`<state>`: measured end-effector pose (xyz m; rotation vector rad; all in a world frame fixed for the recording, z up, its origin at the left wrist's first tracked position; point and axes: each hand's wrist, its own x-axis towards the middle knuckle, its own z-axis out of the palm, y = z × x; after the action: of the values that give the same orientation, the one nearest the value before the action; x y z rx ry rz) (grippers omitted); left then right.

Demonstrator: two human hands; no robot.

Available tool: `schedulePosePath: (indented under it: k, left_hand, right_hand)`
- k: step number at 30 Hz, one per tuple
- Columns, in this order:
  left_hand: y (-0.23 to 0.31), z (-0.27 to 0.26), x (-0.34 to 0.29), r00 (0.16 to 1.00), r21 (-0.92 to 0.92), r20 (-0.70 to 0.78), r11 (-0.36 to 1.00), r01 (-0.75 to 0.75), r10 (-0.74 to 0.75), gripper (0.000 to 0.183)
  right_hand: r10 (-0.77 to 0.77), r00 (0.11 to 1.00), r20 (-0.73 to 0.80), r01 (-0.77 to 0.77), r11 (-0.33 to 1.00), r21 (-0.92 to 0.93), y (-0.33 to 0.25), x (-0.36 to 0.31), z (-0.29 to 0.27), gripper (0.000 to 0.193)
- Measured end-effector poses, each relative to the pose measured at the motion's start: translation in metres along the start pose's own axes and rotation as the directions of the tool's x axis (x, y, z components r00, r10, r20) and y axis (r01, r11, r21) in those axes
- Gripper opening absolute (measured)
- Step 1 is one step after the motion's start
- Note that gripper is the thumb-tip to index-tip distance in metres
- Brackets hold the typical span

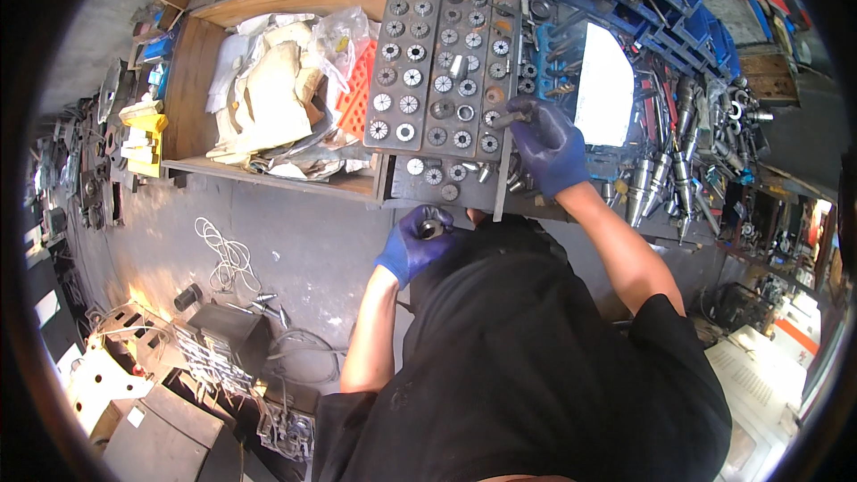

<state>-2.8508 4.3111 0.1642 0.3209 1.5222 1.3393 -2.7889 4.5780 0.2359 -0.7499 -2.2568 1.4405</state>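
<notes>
My left hand [412, 248], in a blue glove, is curled around a small round metal piece [432, 229] with a dark centre, perhaps a collet or nut. It is in front of the drawer's near edge. My right hand [552, 150], also gloved in blue, pinches a short dark cylindrical metal piece [508, 120] above the right side of the collet racks. Below it, several collets sit in the holes of the dark collet racks [393, 117]. A pale tapered piece [458, 66] stands up from the middle rack. More collets [434, 176] sit in a lower tray under the racks' near end.
A wooden drawer [189, 89] with crumpled paper, plastic bags and a red perforated sheet [359, 89] is at left. Blue bins [616, 0] line the back right. Metal tool holders [639, 187] crowd the right. A coiled cable [228, 254] lies on the floor.
</notes>
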Motion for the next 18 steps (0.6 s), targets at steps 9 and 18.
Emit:
schedulePosePath:
  k: [9, 18]
  left_hand:
    - [0.036, 0.004, -0.002, 0.997, -0.031, 0.049, 0.998, -0.051, 0.053, 0.016]
    - [0.042, 0.039, 0.01, 0.849, -0.024, 0.528, 1.0, -0.017, 0.027, 0.027]
  right_hand:
    - [0.274, 0.874, 0.402, -0.458, 0.739, 0.494, 0.004, -0.033, -0.011, 0.024]
    - [0.269, 0.919, 0.287, -0.386, 0.76, 0.523, -0.011, -0.109, -0.034, 0.029]
